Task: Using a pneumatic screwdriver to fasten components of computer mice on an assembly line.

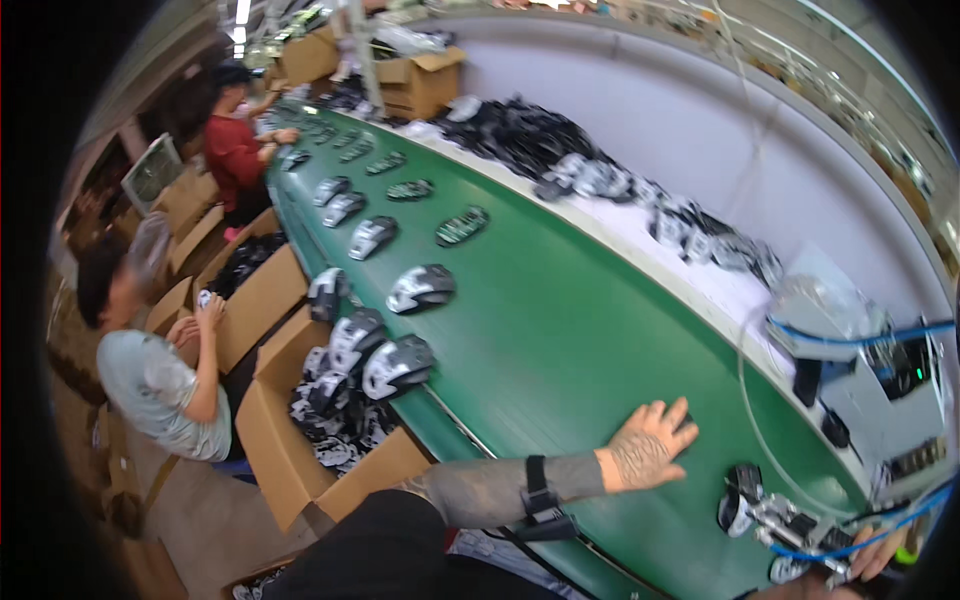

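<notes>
My left hand (648, 446) reaches out over the green conveyor belt (560, 350) with its fingers spread. A small dark thing (687, 421) shows at its fingertips; its kind is hidden. At the lower right, my right hand (876, 553) is partly visible beside a metal fixture (805, 528) with blue tubes. Its fingers are curled, and what they hold is hidden. A black-and-white moulded shell (740, 499) rests against the fixture's left end. Part of another pale piece (788, 569) shows below it.
Moulded shells (420, 288) and flat openwork pieces (462, 227) line the belt. An open cardboard box (270, 440) full of parts stands at its left edge. Black parts (525, 135) are heaped along the white ledge. Two people (165, 375) work at left; a grey machine (880, 400) stands right.
</notes>
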{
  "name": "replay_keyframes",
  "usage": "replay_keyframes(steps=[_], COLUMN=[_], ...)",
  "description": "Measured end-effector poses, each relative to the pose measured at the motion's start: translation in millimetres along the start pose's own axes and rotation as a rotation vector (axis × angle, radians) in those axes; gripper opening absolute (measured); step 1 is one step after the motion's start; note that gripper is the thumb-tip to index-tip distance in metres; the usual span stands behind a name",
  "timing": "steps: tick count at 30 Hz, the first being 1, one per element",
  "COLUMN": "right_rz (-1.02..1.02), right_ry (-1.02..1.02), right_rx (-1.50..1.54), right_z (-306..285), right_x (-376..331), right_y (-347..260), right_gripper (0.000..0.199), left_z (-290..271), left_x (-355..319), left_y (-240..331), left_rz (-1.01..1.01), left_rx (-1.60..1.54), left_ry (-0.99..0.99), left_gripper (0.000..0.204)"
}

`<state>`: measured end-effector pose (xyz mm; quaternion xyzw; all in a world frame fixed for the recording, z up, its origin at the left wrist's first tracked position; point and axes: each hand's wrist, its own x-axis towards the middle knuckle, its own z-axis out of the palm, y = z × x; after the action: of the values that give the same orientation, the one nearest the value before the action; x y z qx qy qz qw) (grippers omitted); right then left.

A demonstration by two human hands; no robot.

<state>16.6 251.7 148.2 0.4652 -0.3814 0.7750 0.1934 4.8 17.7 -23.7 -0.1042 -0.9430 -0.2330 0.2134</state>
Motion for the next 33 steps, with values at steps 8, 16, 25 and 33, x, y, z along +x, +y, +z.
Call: replay_keyframes(steps=[8,16,25,33], right_rz=[-0.039,-0.051,-0.002,-0.039], right_ry=[0.363,0.267,0.239,0.252], right_rx=[-0.178,-0.094,-0.047,-0.078], right_z=[17,8,8,10], right_x=[-4,-7,-6,-9], right_y=[11,14,17,10], right_gripper=[0.083,0.075,0.076,0.072], left_z=[-15,-6,-12,1], left_x=[8,0,-1,10], left_y=[9,25,31,-1], left_rz=[-0.680,-0.650,-0.626,-0.802], left_rx=[-1.886,-2.179,-2.119,-1.934], left_ry=[-0.279,-0.468,-0.516,-0.086], left_gripper=[0.047,0.050,0.053,0.045])
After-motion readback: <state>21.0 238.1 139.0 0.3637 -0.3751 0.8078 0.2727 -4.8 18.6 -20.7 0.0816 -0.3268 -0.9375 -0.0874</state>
